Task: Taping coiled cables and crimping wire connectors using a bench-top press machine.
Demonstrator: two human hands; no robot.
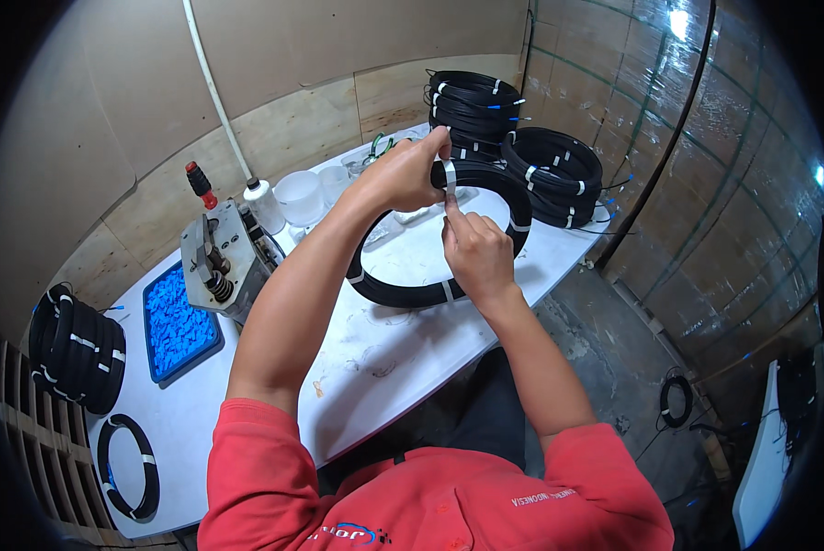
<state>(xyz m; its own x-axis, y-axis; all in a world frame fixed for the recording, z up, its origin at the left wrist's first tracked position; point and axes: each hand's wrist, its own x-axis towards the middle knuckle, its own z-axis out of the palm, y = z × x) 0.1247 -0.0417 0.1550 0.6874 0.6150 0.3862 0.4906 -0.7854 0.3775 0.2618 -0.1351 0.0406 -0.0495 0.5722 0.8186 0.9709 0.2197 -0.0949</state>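
Hands wrapped a white tie on a black cable coil.
A blue tray [159, 363] held blue bits; above the table [384, 349], right hand [476, 253] and left hand [407, 174] pinched the tie [450, 174] round the coil [403, 292].

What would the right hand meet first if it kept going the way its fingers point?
The right hand points up and away, fingertips on the white strap around the black cable coil. Straight on, it likely meets the left hand pinching that strap; depth is unclear.

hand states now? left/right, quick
Left hand: closed, pinching the white strap at the top of the black cable coil.
Right hand: closed, pinching the same strap's lower end.
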